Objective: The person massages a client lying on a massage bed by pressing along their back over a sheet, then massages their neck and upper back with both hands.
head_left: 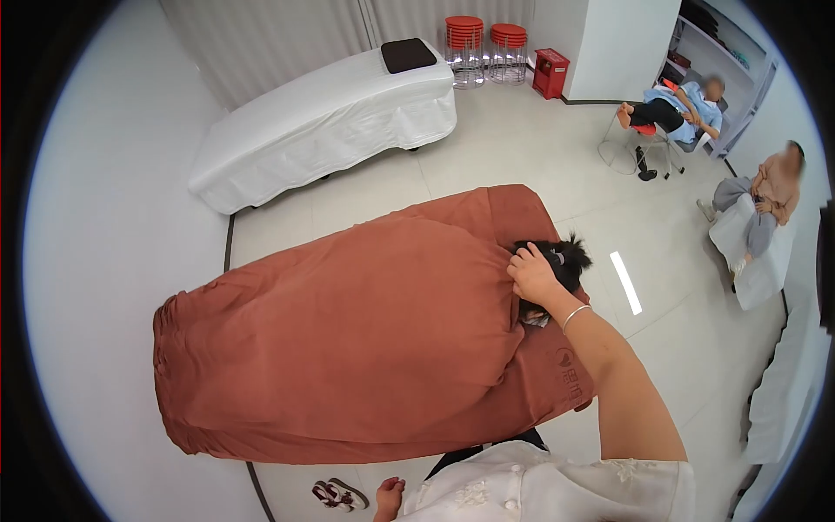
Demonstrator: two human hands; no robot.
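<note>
Stretching leftward from the fingers (pixel 523 259) of the right hand (pixel 535 280), a rust-coloured cover (pixel 348 322) is spread over a bed (pixel 513 204), and the body of the lying person is hidden by it. Well beyond the fingers, to the left, a second bed (pixel 317 130) is draped in white, its frame mostly concealed. Nearer than the fingers, a white top (pixel 522 483) is cut off by the lower edge. Far to their right, a person in blue (pixel 704 111) and a person in pink (pixel 777 190) are seated, their heads blurred. Under and just right of the fingers, the lying person's dark-haired head (pixel 567 274) is partly covered; the face cannot be seen. The right fingers are bent over the hair beside the cover's edge; whether anything is clamped cannot be told. Sandals (pixel 341 496) are set on the floor, just left of the left hand (pixel 390 498), whose fingers are curled, how tightly being unclear. A thin bracelet (pixel 574 317) is worn behind the right fingers.
</note>
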